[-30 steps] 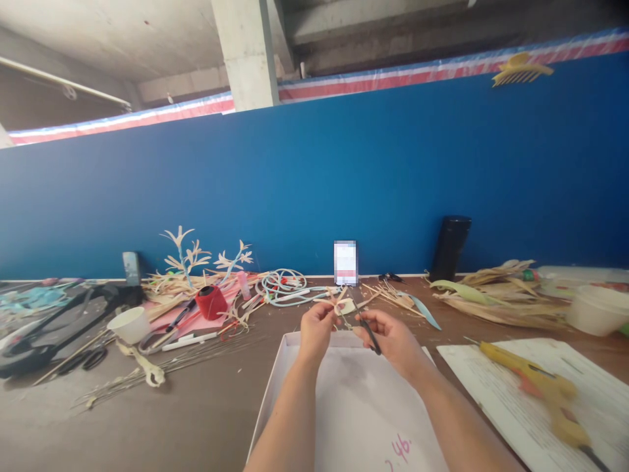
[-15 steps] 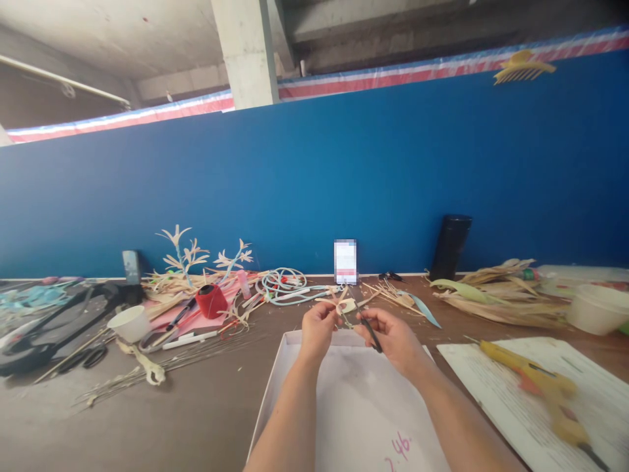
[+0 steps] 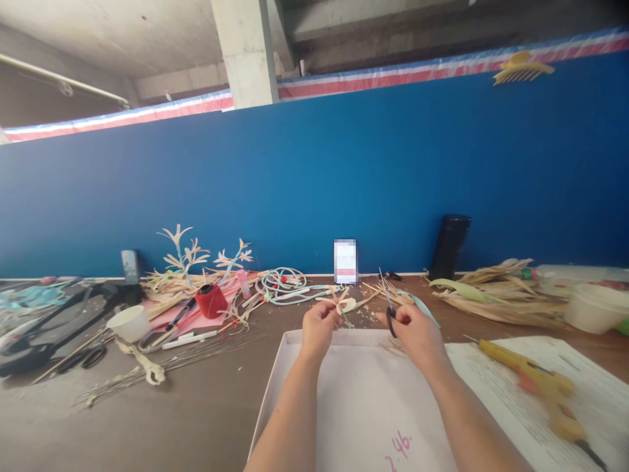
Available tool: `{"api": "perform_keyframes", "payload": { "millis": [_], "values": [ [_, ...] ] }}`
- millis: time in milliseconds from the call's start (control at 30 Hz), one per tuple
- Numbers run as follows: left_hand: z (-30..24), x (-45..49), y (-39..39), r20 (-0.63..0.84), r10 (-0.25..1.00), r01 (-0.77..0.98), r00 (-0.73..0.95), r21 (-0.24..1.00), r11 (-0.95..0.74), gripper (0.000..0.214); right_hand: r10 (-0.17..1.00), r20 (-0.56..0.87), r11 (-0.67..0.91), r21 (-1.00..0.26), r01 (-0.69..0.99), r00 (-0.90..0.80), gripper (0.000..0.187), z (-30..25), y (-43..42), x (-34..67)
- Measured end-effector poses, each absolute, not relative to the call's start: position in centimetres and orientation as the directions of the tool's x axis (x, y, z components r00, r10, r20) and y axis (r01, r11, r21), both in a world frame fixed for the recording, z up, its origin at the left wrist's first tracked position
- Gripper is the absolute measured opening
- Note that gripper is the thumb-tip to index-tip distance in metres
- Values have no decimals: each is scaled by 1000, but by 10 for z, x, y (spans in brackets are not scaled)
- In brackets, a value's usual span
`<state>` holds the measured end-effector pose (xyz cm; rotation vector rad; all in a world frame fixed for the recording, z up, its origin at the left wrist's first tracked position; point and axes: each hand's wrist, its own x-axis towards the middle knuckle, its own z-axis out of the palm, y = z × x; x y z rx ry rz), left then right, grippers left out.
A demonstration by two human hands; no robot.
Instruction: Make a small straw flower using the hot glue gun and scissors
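My left hand (image 3: pixel 318 328) is closed in a pinch on a small husk flower (image 3: pixel 348 305) with pale, pointed petals. It holds the flower over the back edge of a shallow white box lid (image 3: pixel 363 387). My right hand (image 3: pixel 415 331) grips a pair of scissors (image 3: pixel 390 314) by the dark handles, blades pointing up and away. The scissors stand apart from the flower, to its right. Pinkish handwriting marks the lid's floor.
A yellow glue gun (image 3: pixel 535 377) lies on a printed sheet at right. Corn husks (image 3: pixel 491 295), a black cylinder (image 3: pixel 449 246) and a phone (image 3: pixel 345 261) line the blue partition. At left are a white cup (image 3: pixel 130 323), a red spool (image 3: pixel 211 300) and finished husk flowers (image 3: pixel 184 252).
My right hand has moved right with the scissors, away from the flower, and the blades now point more upright. My left hand and the flower stay nearly still.
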<state>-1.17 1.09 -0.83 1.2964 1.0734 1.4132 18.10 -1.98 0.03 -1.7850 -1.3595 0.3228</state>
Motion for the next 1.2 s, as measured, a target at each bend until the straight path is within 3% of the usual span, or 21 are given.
{"api": "perform_keyframes", "payload": {
  "millis": [133, 333, 567, 800, 1200],
  "values": [
    [-10, -12, 11, 205, 978, -58, -26, 977, -206, 28, 909, 173, -141, -728, 671, 378, 25, -1, -19, 187],
    [-9, -12, 9, 232, 973, -88, 6, 969, -230, 33, 925, 168, -61, -818, 572, 340, 19, -2, -15, 183],
    [-8, -12, 9, 247, 969, -118, 12, 963, -243, 33, 925, 196, 40, -903, 429, 326, 25, 5, -19, 176],
    [-8, -12, 10, 276, 960, -182, 35, 947, -265, 31, 987, 97, 91, -995, 51, 130, 42, 13, -25, 166],
    [-8, -12, 9, 292, 955, -176, 40, 943, -281, 22, 999, 38, 38, -999, -27, -6, 41, 15, -32, 162]
  ]
}}
